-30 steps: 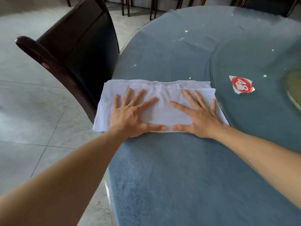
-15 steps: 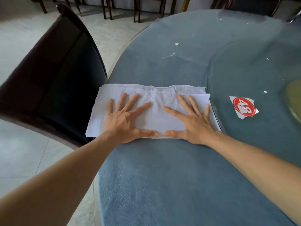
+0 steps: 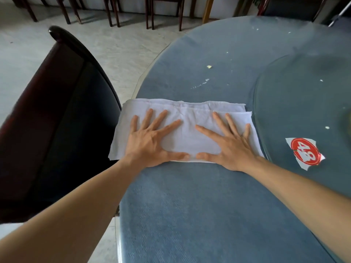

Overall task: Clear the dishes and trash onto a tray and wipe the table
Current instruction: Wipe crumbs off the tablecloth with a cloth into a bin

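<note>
A folded white cloth lies flat on the round table, which has a blue cover under glass. The cloth's left end reaches the table's left rim. My left hand presses on the cloth's left half with fingers spread and straight. My right hand presses on its right half the same way, thumbs almost touching. Small pale crumbs and a white smear lie on the table beyond the cloth.
A glass turntable sits at the right, its rim beside the cloth, with a red-and-white number sticker on it. A dark wooden chair stands close against the table's left side. More chair legs line the far wall.
Both hands and the cloth have slid along the table beside the chair, staying flat on it. The view has tilted up, showing more of the far floor and chairs.
</note>
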The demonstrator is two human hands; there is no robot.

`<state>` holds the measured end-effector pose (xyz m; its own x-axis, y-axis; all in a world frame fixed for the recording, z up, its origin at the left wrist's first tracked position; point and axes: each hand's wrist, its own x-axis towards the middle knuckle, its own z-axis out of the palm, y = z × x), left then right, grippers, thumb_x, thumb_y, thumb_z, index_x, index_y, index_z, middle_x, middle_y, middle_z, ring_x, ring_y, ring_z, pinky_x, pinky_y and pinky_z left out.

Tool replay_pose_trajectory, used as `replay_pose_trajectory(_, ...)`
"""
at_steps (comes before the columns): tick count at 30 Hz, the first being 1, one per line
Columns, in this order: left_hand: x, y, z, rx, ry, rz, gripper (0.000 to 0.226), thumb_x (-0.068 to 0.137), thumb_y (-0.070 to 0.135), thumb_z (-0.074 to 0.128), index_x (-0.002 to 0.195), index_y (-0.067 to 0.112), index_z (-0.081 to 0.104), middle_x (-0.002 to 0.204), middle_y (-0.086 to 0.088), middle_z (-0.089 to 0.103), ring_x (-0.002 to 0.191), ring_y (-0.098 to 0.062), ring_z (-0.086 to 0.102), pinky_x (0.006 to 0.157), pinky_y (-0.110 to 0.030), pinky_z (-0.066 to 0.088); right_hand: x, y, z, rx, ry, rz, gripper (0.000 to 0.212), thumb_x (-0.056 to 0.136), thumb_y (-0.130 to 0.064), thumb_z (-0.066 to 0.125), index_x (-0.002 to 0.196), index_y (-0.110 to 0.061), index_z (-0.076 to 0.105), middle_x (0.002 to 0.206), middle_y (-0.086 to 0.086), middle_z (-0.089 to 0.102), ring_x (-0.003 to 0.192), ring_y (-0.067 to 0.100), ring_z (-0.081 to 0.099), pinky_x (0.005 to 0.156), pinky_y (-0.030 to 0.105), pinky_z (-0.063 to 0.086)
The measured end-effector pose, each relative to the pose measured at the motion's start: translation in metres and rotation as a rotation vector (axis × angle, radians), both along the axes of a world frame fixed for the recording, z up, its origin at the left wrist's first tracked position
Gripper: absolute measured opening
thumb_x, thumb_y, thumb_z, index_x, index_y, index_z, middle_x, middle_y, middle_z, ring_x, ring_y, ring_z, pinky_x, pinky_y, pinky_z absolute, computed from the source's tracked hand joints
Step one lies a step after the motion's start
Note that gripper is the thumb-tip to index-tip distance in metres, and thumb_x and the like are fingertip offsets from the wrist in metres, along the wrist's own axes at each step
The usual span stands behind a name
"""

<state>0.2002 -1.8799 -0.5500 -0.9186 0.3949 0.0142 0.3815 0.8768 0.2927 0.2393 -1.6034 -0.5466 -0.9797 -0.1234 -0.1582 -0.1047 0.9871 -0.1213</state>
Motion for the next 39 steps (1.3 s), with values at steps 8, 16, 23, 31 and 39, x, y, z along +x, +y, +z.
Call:
replay_pose_trajectory(8, -0.095, 0.005, 0.000, 0.014, -0.010, -0.144, 0.108, 0.051, 0.112, 0.024, 0.148, 0.071, 0.001, 0.171, 0.019, -0.001, 0.158, -0.020, -0.009, 0.122, -0.059, -0.004, -0.050, -0.008, 0.008, 0.031, -0.026, -0.154, 0.084, 0.063, -0.109, 0.010, 0.139, -0.082, -0.012, 0.167, -0.019, -0.030, 0.157, 0.022, -0.026, 0.113, 0.081, -0.007)
replay_pose_trajectory(16, -0.178, 0.016, -0.002, 0.001, -0.030, -0.288, 0.108, 0.049, 0.113, 0.024, 0.147, 0.072, 0.001, 0.169, 0.022, -0.006, 0.157, -0.016, -0.015, 0.122, -0.053, -0.014, -0.097, -0.008, 0.006, 0.047, -0.003, -0.279, 0.086, 0.062, -0.109, 0.009, 0.141, -0.081, -0.009, 0.170, -0.017, -0.024, 0.159, 0.023, -0.018, 0.111, 0.083, 0.000)
replay_pose_trajectory(23, -0.229, 0.031, -0.002, -0.008, -0.007, -0.360, 0.106, 0.048, 0.113, 0.022, 0.144, 0.074, 0.000, 0.169, 0.024, -0.005, 0.158, -0.015, -0.012, 0.124, -0.054, -0.011, -0.131, -0.002, 0.002, 0.051, 0.024, -0.354, 0.085, 0.063, -0.109, 0.012, 0.141, -0.081, -0.007, 0.171, -0.017, -0.021, 0.159, 0.024, -0.016, 0.109, 0.084, 0.002)
replay_pose_trajectory(31, -0.292, 0.058, 0.002, -0.099, 0.001, -0.478, 0.107, 0.047, 0.114, 0.015, 0.145, 0.074, -0.004, 0.169, 0.023, -0.008, 0.157, -0.015, -0.016, 0.123, -0.054, -0.012, -0.169, 0.004, 0.004, 0.055, 0.000, -0.470, 0.080, 0.067, -0.106, 0.016, 0.138, -0.083, -0.011, 0.170, -0.016, -0.022, 0.158, 0.023, -0.019, 0.109, 0.083, -0.002)
replay_pose_trajectory(39, -0.365, 0.089, 0.005, -0.149, 0.014, -0.551, 0.106, 0.048, 0.113, 0.013, 0.145, 0.073, -0.005, 0.169, 0.023, -0.009, 0.158, -0.016, -0.014, 0.123, -0.054, -0.011, -0.233, 0.028, 0.001, 0.056, -0.001, -0.545, 0.081, 0.063, -0.109, 0.009, 0.136, -0.084, -0.014, 0.171, -0.015, -0.021, 0.158, 0.022, -0.021, 0.110, 0.082, -0.004)
